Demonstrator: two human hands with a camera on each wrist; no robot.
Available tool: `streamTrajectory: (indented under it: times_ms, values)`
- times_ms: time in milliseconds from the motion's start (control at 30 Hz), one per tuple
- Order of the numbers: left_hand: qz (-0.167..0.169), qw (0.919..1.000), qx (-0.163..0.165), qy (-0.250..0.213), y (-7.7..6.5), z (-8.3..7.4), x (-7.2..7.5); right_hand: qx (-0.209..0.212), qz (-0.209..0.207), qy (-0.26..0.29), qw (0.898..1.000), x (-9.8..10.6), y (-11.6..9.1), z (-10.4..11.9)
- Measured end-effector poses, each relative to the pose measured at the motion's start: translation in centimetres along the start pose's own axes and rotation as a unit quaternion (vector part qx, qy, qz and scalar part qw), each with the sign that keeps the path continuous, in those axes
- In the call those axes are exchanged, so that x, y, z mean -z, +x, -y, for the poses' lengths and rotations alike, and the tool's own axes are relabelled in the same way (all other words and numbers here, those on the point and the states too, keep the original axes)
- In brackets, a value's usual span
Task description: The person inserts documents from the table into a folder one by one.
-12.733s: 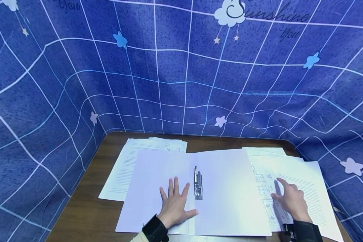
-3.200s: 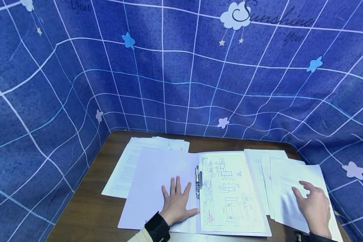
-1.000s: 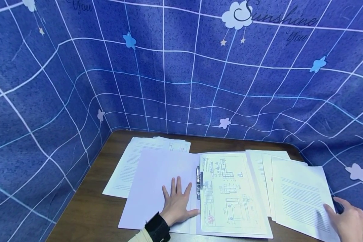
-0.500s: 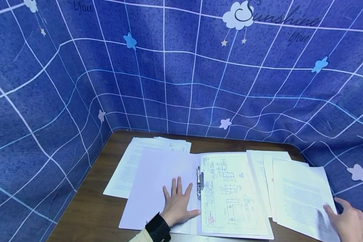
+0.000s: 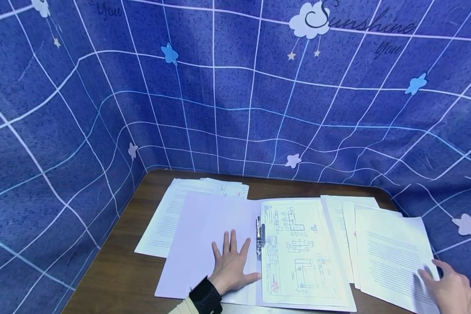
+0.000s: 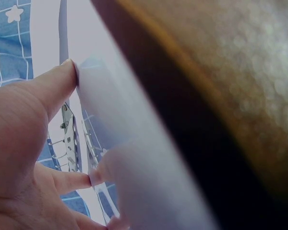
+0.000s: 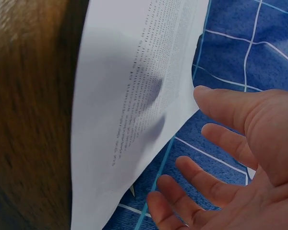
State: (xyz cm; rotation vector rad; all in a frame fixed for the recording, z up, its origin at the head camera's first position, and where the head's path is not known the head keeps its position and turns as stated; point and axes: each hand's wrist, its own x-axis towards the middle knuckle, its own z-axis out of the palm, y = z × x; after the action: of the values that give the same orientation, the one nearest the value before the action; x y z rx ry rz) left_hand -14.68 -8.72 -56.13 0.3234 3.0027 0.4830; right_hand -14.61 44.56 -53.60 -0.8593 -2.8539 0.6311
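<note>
With its fingers spread, my left hand (image 5: 230, 270) rests on the left cover of an open pale lilac folder (image 5: 198, 231). Its thumb reaches the spine near a metal lever clip (image 5: 260, 240). On the folder's right side lies a technical drawing sheet (image 5: 294, 257) with a red stamp. My right hand (image 5: 453, 288) is at the right edge of a stack of printed sheets (image 5: 394, 253). In the right wrist view, the thumb lies right at the top sheet's edge (image 7: 177, 112), while the other fingers are spread apart beyond it, grasping nothing.
More printed sheets (image 5: 166, 218) lie at the left, partly under the folder. Everything stands on a brown wooden table (image 5: 106, 274). A blue gridded cloth (image 5: 227, 122) with stars and clouds hangs behind and at both sides.
Since the oldest frame, the drawing has moved from the right-hand papers onto the folder's right side. My right hand has shifted right to the stack's outer edge; my left hand stays on the folder.
</note>
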Motion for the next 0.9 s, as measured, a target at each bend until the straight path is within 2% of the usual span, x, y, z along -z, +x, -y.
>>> streamTrajectory:
  times_ms: [100, 300, 500, 700, 900]
  values:
    - [0.001, 1.0, 0.002, 0.0, 0.0, 0.0, 0.0, -0.005, 0.006, -0.001, 1.0, -0.3, 0.0, -0.1]
    - [0.004, 1.0, 0.003, -0.001, 0.0, -0.1, 0.1, 0.011, 0.006, -0.004, 1.0, -0.7, 0.2, -0.3]
    - [0.006, 1.0, 0.005, -0.002, -0.1, -0.2, 0.2, -0.023, 0.028, -0.008, 0.999, -1.2, 0.2, -0.3]
    - [0.003, 1.0, 0.006, -0.004, -0.2, -0.2, 0.2, -0.006, 0.025, 0.004, 1.0, -1.4, -0.1, -0.5]
    - [0.004, 1.0, 0.006, -0.003, -0.1, -0.1, 0.0, -0.016, 0.034, 0.005, 0.999, -1.9, 0.4, -1.1]
